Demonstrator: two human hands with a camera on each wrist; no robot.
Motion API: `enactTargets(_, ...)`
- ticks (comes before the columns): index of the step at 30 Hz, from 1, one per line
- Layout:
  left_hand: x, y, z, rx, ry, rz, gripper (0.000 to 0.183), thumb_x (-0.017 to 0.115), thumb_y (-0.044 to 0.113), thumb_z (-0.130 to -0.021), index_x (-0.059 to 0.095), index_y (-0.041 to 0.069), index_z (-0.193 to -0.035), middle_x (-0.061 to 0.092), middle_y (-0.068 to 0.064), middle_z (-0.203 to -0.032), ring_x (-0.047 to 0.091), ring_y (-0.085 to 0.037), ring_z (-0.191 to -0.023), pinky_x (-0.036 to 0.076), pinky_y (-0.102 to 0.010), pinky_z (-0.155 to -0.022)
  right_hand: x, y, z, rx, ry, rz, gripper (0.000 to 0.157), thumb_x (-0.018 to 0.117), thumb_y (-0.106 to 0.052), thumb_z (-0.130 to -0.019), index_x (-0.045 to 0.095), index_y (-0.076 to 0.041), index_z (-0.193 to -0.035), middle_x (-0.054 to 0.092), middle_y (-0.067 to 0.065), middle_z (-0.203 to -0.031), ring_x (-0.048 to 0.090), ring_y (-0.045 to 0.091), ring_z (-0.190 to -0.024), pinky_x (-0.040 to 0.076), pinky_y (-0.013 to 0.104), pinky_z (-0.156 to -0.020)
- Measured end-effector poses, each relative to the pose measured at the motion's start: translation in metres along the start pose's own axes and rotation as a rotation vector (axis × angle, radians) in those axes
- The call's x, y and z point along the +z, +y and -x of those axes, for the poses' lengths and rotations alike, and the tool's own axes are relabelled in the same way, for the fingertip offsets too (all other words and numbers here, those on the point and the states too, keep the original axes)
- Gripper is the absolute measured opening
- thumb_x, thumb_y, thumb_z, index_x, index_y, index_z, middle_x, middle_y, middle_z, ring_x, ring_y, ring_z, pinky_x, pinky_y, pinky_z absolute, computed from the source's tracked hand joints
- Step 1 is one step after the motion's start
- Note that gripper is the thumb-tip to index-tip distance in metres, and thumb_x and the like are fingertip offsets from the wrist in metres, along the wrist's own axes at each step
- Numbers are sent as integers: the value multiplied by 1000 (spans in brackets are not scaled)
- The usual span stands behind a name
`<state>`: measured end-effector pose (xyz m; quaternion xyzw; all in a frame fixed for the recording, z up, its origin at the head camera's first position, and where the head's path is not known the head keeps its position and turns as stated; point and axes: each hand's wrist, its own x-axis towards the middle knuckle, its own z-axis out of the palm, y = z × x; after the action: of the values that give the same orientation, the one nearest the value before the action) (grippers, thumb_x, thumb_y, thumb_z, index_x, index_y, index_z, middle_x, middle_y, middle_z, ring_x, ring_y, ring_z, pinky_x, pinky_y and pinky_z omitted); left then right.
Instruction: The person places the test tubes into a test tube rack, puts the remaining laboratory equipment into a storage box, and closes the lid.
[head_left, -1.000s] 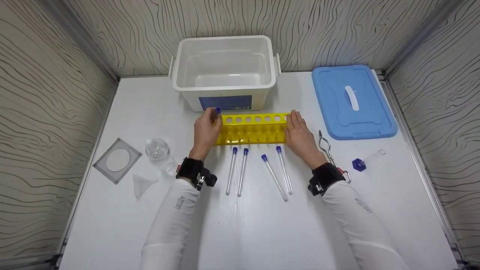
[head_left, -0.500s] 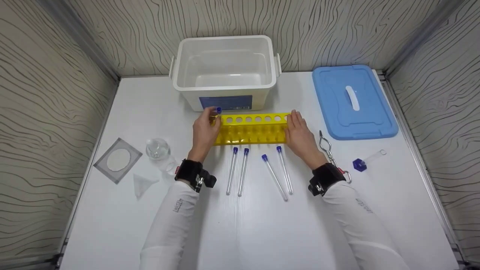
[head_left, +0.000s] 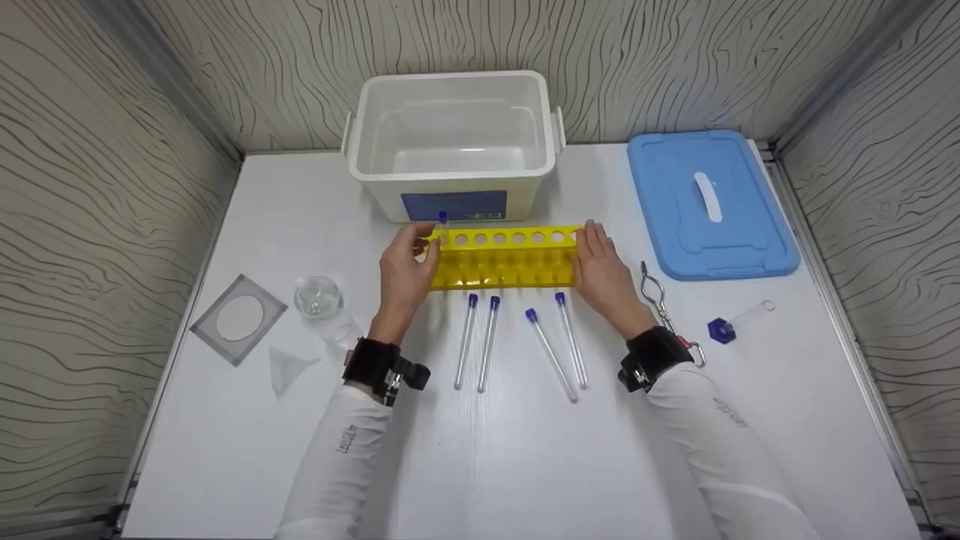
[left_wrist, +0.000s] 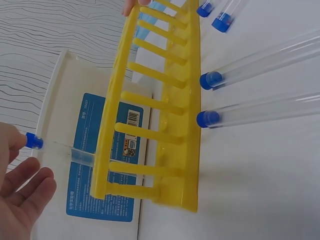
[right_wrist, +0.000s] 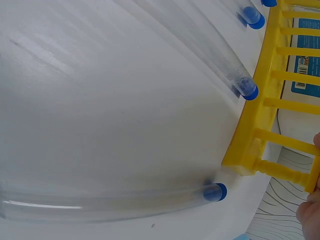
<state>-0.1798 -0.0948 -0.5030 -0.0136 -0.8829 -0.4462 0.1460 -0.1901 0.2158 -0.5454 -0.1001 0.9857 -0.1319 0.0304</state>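
Note:
A yellow test tube rack [head_left: 506,268] stands on the white table in front of the plastic bin. One clear test tube with a blue cap [left_wrist: 34,141] stands in a hole near the rack's left end. Beside that tube is my left hand [head_left: 406,274], its fingers spread apart and loosely bent near the cap. My right hand [head_left: 604,279] holds the rack's right end, fingers along the top and thumb at the front. Several capped test tubes [head_left: 489,345] lie on the table before the rack; a loose one [right_wrist: 105,202] also shows in the right wrist view.
Behind the rack is the white bin [head_left: 454,180], with its blue lid [head_left: 712,206] to the right. Tongs [head_left: 656,296] and a cylinder with a purple base [head_left: 722,330] lie at right. At left are a flask [head_left: 318,297], a funnel [head_left: 289,369] and a wire gauze [head_left: 240,319].
My left hand has let go of the capped tube and drawn slightly left. The tube now stands by itself in the rack. The right hand keeps its place.

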Motion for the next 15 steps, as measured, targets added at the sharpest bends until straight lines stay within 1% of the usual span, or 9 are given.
enactTargets(4, -1, -1, 9, 28, 15, -7, 22, 64, 14, -95, 68, 7, -115, 72, -11, -110, 69, -22, -95, 60, -35, -86, 0, 0, 0, 5, -4, -3, 59, 38, -24, -105, 22, 5, -154, 15, 24, -165, 15, 38, -154, 18, 50, -126)
enactTargets(7, 0, -3, 16, 30, 8, -9, 21, 64, 13, -94, 69, 6, -113, 72, -12, -108, 69, -22, -92, 60, -35, -84, -1, 0, 1, 4, -2, -5, 59, 37, -24, -106, 22, 6, -154, 15, 24, -165, 15, 38, -154, 19, 50, -126)
enactTargets(15, 10, -9, 32, 4, -75, -32, 23, 65, 14, -92, 68, 4, -113, 72, -11, -108, 70, -24, -91, 60, -37, -83, -1, -1, 2, -16, 23, -7, 58, 38, -22, -105, 23, 8, -153, 18, 27, -163, 18, 41, -153, 21, 52, -125)
